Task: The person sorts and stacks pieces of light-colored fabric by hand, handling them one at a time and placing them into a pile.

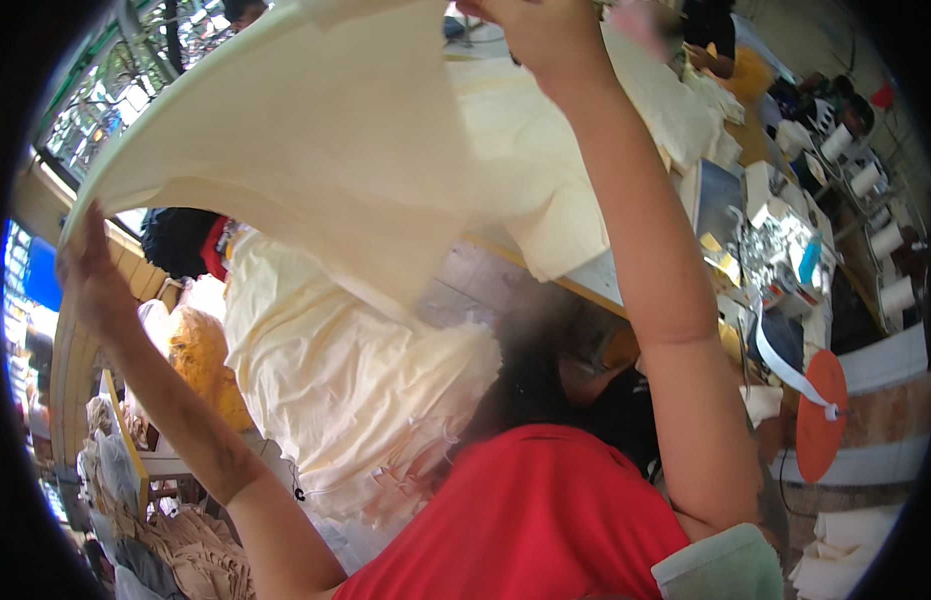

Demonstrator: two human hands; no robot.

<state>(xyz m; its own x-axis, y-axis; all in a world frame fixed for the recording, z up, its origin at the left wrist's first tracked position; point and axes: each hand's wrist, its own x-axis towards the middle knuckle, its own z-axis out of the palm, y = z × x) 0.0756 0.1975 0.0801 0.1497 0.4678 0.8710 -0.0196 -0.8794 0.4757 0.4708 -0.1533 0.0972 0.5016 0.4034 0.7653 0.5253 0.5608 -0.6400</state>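
A large sheet of cream fabric (306, 120) is stretched up in the air in front of me, its upper part running out of the picture. My left hand (94, 270), slightly blurred, is closed on its lower left edge. High up near the top rim, my right hand (546, 35) is raised with bent fingers at the sheet's right edge; the fingertips are partly cut off. Below the sheet hangs a crumpled heap of cream cloth (346, 350) with frayed edges, left of my lap. More cream pieces (566, 215) lie on the worktable behind my right forearm.
At right stands a sewing machine (776, 215) with a white strap and an orange disc (821, 415) near it. Thread cones (891, 240) line the far right. A yellow bundle (201, 355) and brown cloth (201, 555) sit at left. A co-worker (711, 35) is beyond the table.
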